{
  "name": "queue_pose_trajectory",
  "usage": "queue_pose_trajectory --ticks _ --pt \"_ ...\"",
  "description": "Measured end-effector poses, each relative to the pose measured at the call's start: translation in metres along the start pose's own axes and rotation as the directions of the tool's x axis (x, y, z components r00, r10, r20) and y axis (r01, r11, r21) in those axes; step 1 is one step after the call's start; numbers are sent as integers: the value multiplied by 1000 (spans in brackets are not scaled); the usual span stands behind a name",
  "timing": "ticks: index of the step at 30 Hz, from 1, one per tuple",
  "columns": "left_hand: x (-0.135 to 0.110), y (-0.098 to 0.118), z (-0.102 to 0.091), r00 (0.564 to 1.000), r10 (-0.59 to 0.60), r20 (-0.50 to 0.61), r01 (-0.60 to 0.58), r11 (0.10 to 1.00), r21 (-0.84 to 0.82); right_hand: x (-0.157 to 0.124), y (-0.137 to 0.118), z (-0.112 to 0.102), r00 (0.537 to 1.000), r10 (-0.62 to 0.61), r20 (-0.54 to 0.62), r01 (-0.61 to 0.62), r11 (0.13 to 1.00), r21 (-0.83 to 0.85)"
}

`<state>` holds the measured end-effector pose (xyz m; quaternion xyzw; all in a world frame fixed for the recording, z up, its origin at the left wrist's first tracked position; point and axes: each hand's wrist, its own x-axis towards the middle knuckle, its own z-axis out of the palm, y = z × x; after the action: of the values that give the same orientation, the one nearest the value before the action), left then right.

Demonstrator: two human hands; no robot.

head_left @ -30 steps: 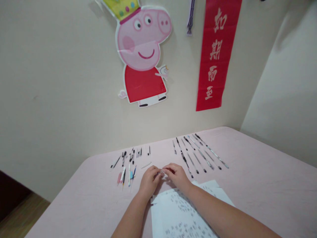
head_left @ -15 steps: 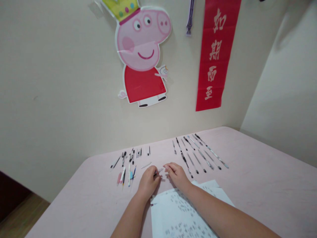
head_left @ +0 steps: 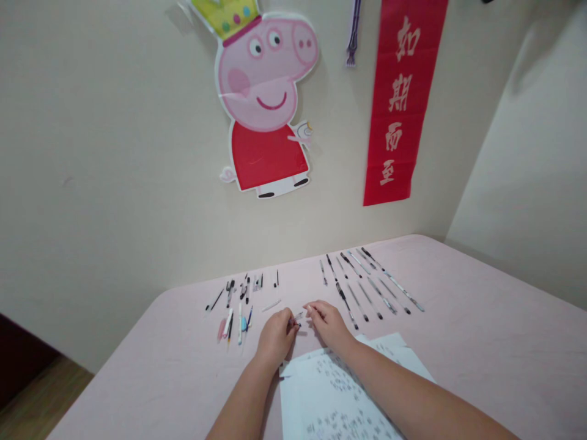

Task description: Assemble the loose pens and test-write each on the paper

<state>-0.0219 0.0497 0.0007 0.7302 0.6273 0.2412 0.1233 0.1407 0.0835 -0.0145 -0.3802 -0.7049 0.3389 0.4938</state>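
Note:
My left hand (head_left: 276,337) is closed around a small clear pen piece (head_left: 296,318) whose tip pokes out toward the right. My right hand (head_left: 329,323) sits just to its right, fingers curled and pinched near that piece; I cannot make out what, if anything, it holds. Both hands hover over the pink table (head_left: 481,342), just beyond a sheet of scribbled white paper (head_left: 339,391). A loose white tube (head_left: 271,304) lies on the table just beyond my left hand.
A row of several whole pens (head_left: 367,284) lies at the back right. Pen parts and caps (head_left: 241,287) and a few coloured pens (head_left: 233,324) lie at the back left. A cartoon pig cut-out (head_left: 263,98) and red banner (head_left: 403,98) hang on the wall.
My hands were joined on one small piece a second ago; they have drawn slightly apart, the left keeping the clear piece.

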Motion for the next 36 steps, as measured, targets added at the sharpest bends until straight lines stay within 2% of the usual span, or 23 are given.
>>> queue_pose_trajectory --ticks 5,10,18,23,28,32,36 --pt "1 0 0 999 -15 -49 12 997 -76 1 -1 0 1000 10 10 -10 999 -44" --pt "2 0 2 992 -70 -105 42 967 -250 1 -2 1 998 39 59 -31 992 -126" --pt "2 7 0 990 -111 -91 67 916 -395 -1 0 5 989 49 139 -44 998 -40" --pt "3 4 3 991 -86 -99 46 934 -355 -1 -1 5 992 69 102 -64 996 -55" --pt "3 -3 3 985 -87 -146 56 977 -206 1 -6 1 998 53 24 -51 996 -78" --pt "1 -3 0 986 -36 -162 21 995 -92 1 -11 -3 999 36 -21 -37 997 -60" --pt "0 -1 -3 990 17 -143 -25 998 -53 0 -16 -4 999 -10 -30 9 1000 -27"
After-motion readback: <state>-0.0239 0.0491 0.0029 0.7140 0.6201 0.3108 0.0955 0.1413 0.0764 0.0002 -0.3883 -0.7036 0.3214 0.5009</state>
